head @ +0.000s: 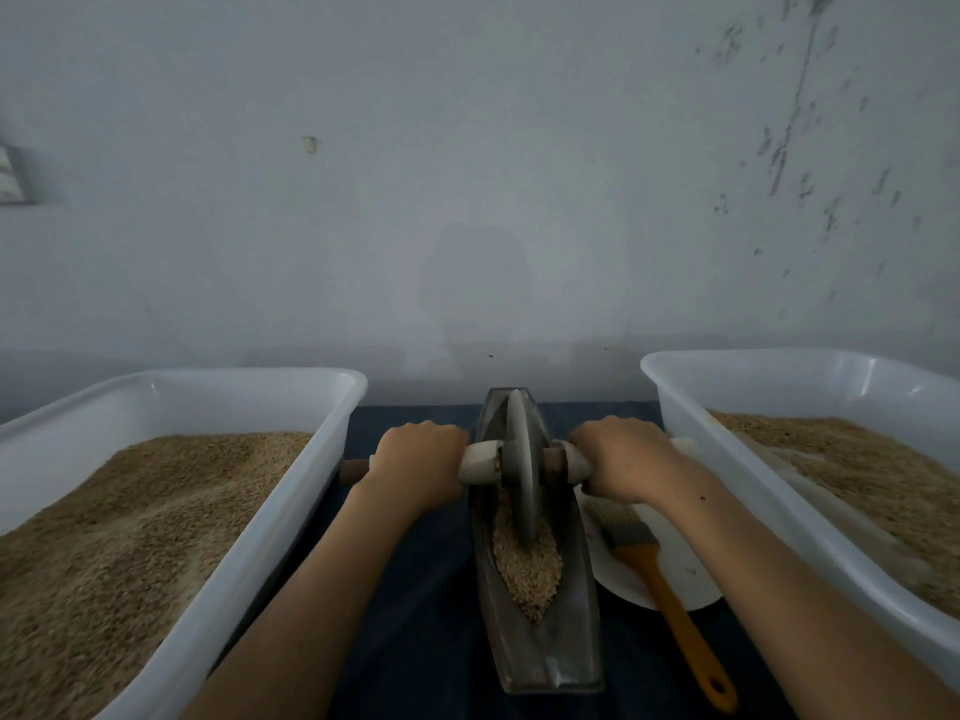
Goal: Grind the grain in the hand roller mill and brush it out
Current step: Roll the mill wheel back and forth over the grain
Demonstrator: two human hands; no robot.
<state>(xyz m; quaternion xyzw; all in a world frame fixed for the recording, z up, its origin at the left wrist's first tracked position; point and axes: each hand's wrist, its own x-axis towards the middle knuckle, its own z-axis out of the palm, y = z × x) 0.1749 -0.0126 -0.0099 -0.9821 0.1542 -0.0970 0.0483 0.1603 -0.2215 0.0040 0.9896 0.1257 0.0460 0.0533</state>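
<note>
Both hands (418, 462) (621, 457) gripping roller handles (480, 462), wheel (519, 459) in grain-filled trough (571, 657)

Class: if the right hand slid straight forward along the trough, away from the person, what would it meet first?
Probably nothing until the wall: the right hand has dark cloth ahead; depth is unclear.

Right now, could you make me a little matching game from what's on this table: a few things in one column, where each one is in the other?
Things:
1. brush
2. grinding wheel
3. left hand
4. plate

Places:
A. gripping the axle on the wheel's left side
B. standing upright in the metal trough
C. lying across the plate
D. between the trough and the right tub

Pairs: 1-C, 2-B, 3-A, 4-D
</note>
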